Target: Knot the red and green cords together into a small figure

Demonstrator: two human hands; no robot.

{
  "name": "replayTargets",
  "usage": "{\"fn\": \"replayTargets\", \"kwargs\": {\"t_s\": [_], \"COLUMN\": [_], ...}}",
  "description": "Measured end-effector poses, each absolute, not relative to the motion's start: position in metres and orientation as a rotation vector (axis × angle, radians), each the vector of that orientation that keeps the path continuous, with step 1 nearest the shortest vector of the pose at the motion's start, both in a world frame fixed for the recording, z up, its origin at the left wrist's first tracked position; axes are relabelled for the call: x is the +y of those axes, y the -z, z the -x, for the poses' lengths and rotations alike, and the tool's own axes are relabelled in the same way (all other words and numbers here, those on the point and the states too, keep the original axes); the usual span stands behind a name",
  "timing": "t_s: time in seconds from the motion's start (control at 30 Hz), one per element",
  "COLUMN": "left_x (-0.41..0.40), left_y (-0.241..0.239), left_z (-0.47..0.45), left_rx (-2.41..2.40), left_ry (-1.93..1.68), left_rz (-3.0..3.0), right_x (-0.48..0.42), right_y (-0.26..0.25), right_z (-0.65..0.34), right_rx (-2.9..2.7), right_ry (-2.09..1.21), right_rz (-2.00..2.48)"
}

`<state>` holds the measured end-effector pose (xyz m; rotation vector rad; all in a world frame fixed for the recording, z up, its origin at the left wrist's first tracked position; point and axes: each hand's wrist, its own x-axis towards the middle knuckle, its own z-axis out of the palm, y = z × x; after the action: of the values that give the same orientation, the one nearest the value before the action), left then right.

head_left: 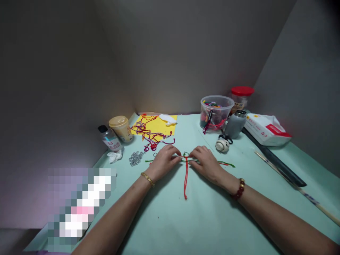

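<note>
My left hand (166, 161) and my right hand (205, 163) face each other over the table, thumbs and fingers pinched. Between them runs a short stretch of red and green cords, one side in each hand. From its middle a doubled red cord (186, 180) trails toward me and ends in a knot. A small green loop (186, 154) sticks up at the far side. Green cord ends (231, 165) reach out past my right hand, with red beside them, and another green end shows left of my left hand. The exact grip is partly hidden by my fingers.
Left of my hands lie a pile of metal rings (136, 158), a bottle (110, 139) and a lidded cup (121, 129). Tangled cords cover a yellow sheet (170, 129). Behind right stand a cord tub (217, 113), grey flask (236, 124), white round object (222, 145), tissue pack (265, 129) and sticks (278, 173).
</note>
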<state>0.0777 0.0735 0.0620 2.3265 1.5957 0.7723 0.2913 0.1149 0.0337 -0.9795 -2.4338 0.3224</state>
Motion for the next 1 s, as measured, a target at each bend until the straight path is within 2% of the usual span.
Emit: {"fn": "replayTargets", "kwargs": {"t_s": [0.27,1.0], "left_x": [0.093,0.095], "left_y": [-0.051,-0.031], "left_z": [-0.082,-0.095], "left_rx": [1.519,1.658], "left_ry": [-0.509,-0.680], "left_rz": [-2.511,-2.405], "right_x": [0.130,0.138], "right_y": [-0.025,-0.019], "right_z": [-0.278,-0.275], "right_rx": [-2.507,-2.534], "right_ry": [-0.217,-0.162], "right_rz": [1.071,1.081]}}
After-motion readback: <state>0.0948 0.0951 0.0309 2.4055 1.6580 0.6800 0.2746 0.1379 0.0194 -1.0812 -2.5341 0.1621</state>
